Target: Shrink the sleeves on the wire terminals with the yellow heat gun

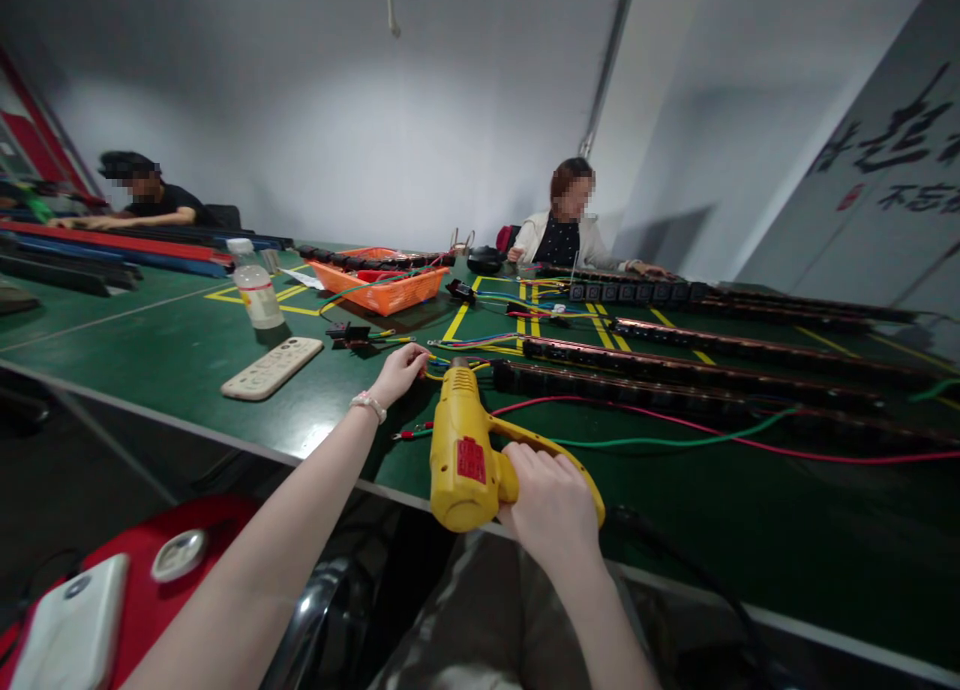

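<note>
My right hand (pixel 553 505) is wrapped round the handle of a yellow heat gun (pixel 459 450) with a red label, its nozzle pointing away from me across the table. Just left of the nozzle, my left hand (pixel 401 373) is closed in a pinch on the ends of thin wires (pixel 480 368), partly hidden by the gun. Those wires run from a long dark bar (pixel 615 388) lying on the green table. Red and green cables (pixel 675 440) lie nearer to me, with their lugged ends (pixel 405 435) beside the gun.
A phone (pixel 272 368) and a bottle (pixel 257 285) stand left of my hand. Behind are a black connector (pixel 352 335) and an orange basket (pixel 382 290). More bars (pixel 697 360) fill the right side. Two people (pixel 562 235) sit across the table. A white device (pixel 71 625) lies lower left.
</note>
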{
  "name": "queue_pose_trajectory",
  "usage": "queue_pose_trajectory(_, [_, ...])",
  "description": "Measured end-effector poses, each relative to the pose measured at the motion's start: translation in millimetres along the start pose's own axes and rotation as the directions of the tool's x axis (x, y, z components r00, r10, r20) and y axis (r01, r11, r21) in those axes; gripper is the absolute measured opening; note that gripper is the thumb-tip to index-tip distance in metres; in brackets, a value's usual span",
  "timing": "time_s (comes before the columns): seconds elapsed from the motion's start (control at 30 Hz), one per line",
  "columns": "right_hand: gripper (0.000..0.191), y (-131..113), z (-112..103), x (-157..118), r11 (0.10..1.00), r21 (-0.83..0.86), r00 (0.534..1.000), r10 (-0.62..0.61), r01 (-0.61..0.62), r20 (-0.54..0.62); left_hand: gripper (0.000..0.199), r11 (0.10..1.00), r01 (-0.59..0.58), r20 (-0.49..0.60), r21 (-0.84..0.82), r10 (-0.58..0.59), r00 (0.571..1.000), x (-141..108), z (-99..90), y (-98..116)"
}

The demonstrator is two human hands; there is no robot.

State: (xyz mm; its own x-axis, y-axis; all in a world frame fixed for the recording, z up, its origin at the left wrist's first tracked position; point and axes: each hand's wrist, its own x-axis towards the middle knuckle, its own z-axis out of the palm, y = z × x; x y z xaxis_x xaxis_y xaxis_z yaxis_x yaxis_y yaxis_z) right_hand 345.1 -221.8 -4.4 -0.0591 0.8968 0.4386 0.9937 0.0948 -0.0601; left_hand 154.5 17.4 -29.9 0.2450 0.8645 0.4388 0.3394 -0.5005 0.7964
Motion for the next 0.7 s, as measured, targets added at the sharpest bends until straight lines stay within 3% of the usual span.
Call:
queue_pose_trajectory(0.33, [0.024, -30, 9, 8, 0.999, 0.006, 0.998, -0.041, 0.041, 0.052, 0.037, 0.999, 0.02, -0.017, -0.031, -0.02, 1.0, -1, -1.5, 3])
queue_pose_trajectory(0.7, [0.029, -30, 9, 13, 0.997, 0.059, 0.997, -0.053, 0.049, 0.06, 0.035, 0.997, -0.037, -0.054, 0.072, 0.041, 0.998, 0, -4.6, -2])
